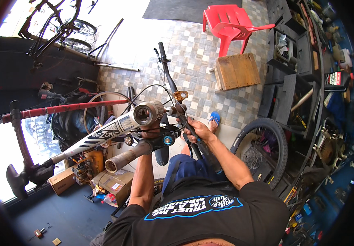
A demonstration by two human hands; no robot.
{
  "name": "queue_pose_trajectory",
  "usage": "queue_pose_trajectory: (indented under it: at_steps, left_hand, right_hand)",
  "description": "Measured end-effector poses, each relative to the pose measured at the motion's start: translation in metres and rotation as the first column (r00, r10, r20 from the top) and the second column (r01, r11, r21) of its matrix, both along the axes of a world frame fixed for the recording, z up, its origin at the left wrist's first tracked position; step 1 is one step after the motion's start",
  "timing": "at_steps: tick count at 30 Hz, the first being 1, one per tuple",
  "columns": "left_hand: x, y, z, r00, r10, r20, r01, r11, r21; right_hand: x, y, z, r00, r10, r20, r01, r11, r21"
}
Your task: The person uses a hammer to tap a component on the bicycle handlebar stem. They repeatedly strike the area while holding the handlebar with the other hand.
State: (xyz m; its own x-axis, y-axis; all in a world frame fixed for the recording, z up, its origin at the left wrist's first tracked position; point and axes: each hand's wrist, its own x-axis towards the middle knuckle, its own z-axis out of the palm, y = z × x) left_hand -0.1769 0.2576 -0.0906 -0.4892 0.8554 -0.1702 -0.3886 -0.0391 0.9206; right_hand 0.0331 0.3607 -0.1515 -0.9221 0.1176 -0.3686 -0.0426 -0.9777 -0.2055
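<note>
A grey, tan and white tile floor (189, 53) runs under a red plastic chair (231, 19) and a wooden stool (238, 71). Dark shelves (282, 88) line the right; bright light (134, 35) floods the upper left, near a dark wall (4, 67).

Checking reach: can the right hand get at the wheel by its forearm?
Probably yes: the wheel looks close and nothing visibly blocks it, though the right hand grips the handlebar.
</note>
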Motion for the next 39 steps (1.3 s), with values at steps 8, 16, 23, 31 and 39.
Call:
queue_pose_trajectory:
  at_steps: [8, 16, 23, 31, 39]
  left_hand:
    - [-0.004, -0.002, 0.004, 0.998, -0.033, 0.053, 0.033, 0.999, 0.001]
    - [-0.004, -0.002, 0.002, 0.994, -0.051, 0.102, 0.05, 0.999, 0.015]
    - [-0.007, 0.009, 0.009, 0.963, -0.093, 0.253, 0.079, 0.995, 0.067]
    - [-0.005, 0.02, 0.009, 0.854, -0.165, 0.494, 0.11, 0.984, 0.139]
    - [0.0, 0.019, 0.002, 0.958, -0.041, 0.284, 0.031, 0.999, 0.041]
  right_hand:
    - [0.054, -0.013, -0.052, 0.878, -0.227, 0.422, 0.247, 0.969, 0.007]
    - [0.004, -0.008, -0.024, 0.97, 0.005, 0.242, 0.029, 0.99, -0.137]
    - [0.005, 0.001, 0.015, 0.999, 0.034, 0.013, -0.034, 0.999, 0.031]
    - [0.016, -0.008, 0.002, 0.989, 0.04, 0.141, -0.049, 0.997, 0.061]
    - [0.03, -0.01, -0.001, 0.976, 0.034, 0.215, -0.035, 0.999, 0.002]
